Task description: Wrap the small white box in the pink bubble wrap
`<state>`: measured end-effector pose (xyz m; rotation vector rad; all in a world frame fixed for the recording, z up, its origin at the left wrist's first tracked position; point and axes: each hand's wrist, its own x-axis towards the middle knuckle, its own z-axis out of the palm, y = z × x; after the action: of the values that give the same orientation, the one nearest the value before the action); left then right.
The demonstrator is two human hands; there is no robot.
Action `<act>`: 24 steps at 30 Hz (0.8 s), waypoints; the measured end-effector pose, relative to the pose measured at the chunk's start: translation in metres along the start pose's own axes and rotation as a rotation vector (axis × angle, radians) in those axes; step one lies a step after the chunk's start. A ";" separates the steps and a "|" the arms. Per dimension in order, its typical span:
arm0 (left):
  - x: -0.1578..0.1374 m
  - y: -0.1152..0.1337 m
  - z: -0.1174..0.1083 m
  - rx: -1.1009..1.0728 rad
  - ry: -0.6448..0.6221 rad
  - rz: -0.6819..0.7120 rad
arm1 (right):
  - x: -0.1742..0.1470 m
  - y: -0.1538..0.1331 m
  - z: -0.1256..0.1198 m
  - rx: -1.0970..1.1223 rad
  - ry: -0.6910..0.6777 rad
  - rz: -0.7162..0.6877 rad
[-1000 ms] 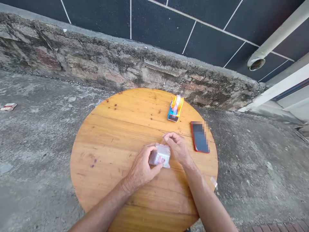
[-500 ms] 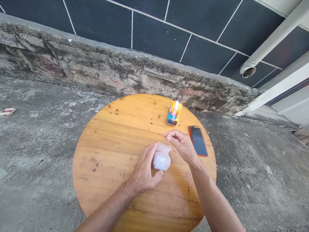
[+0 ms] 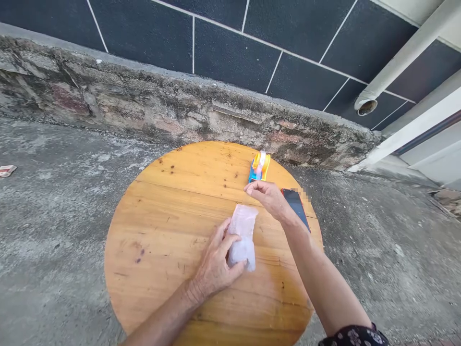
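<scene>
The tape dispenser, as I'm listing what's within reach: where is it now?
In the head view, the tape dispenser stands near the far edge of the round table, just beyond the right hand, left of and farther than the phone.

Open wood is running down the left of the table (image 3: pixel 144 211), leaving passing room; mid-table, the left hand (image 3: pixel 218 262) and wrapped packet (image 3: pixel 247 245) are blocking, while the right hand (image 3: pixel 268 198), tape dispenser (image 3: pixel 266 167) and phone (image 3: pixel 297 205) are crowding the right.
</scene>
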<state>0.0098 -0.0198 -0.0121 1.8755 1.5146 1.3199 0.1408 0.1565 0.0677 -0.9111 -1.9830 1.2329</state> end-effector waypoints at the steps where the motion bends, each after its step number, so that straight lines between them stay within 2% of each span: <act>1: -0.001 -0.001 0.000 0.020 0.000 -0.002 | 0.003 0.002 -0.001 -0.004 0.012 0.005; 8: 0.000 0.002 -0.003 0.053 -0.008 0.003 | 0.021 0.017 -0.007 -0.068 0.068 0.062; 19: 0.002 0.001 -0.004 0.055 0.010 0.065 | 0.037 0.048 -0.010 -0.183 0.041 0.114; 21: 0.002 -0.001 -0.003 0.044 0.005 0.072 | 0.040 0.049 -0.010 -0.216 0.067 0.108; 24: 0.002 -0.002 -0.002 0.036 0.009 0.067 | 0.036 0.040 -0.013 -0.254 0.176 0.085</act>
<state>0.0070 -0.0180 -0.0115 1.9608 1.5014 1.3407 0.1400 0.2054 0.0412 -1.1966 -2.0043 0.9212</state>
